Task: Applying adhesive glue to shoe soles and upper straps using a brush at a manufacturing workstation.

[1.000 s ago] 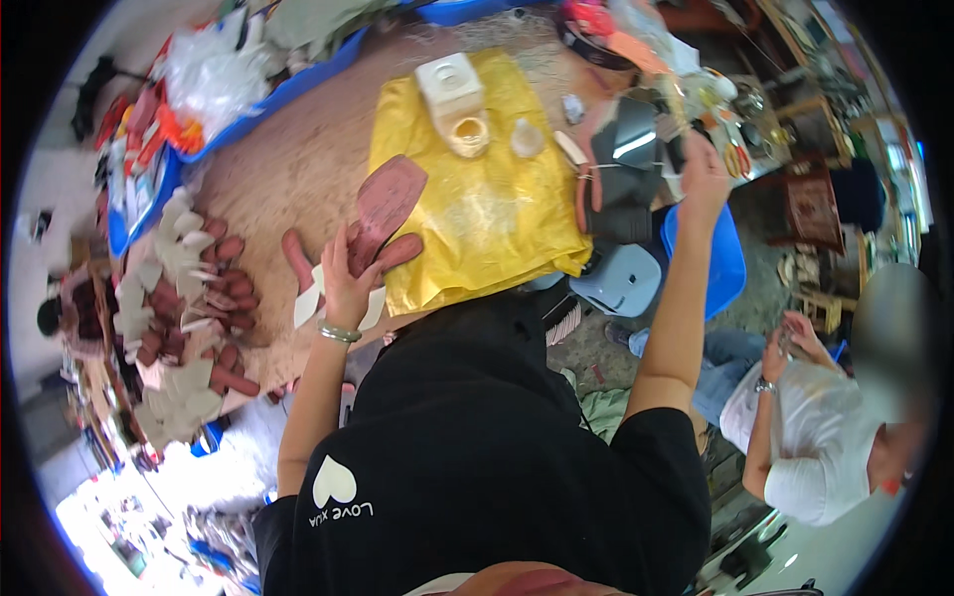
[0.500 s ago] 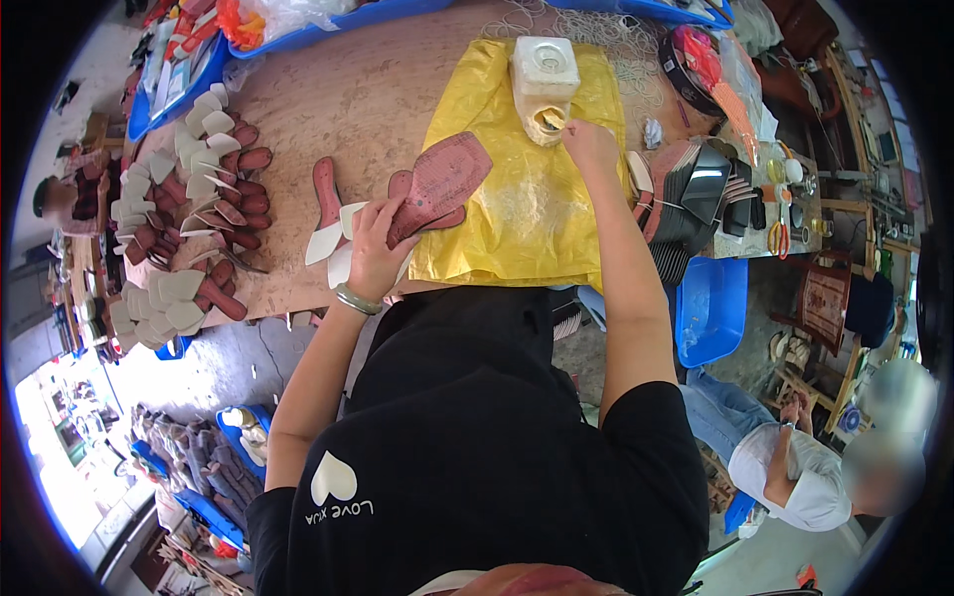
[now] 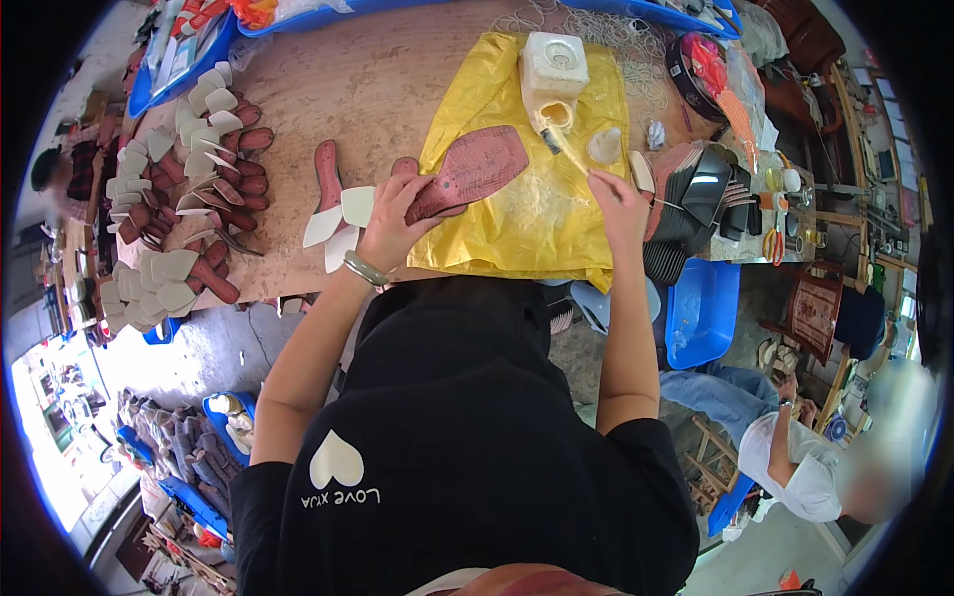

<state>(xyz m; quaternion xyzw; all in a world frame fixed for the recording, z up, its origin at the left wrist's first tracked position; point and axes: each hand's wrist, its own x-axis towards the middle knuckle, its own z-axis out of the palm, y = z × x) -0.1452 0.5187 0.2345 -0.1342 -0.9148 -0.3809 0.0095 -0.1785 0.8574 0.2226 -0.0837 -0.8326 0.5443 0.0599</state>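
Over the yellow sheet (image 3: 507,243), with red sole (image 3: 484,164) pinched near its narrow end in left hand (image 3: 399,214) and brush (image 3: 568,152) gripped in right hand (image 3: 620,204) — best to steady the sole and wipe any excess against the white container (image 3: 554,68).

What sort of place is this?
Probably a shoemaking workshop: reddish insole-like pieces lie heaped on the bench, dark sole-like pieces are stacked at its right, and the right hand holds a brush.

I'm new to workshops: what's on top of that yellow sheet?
On the yellow sheet rest a white container and a small pale object. A reddish sole-shaped piece and a brush are held over it. Anything under the sheet is covered.
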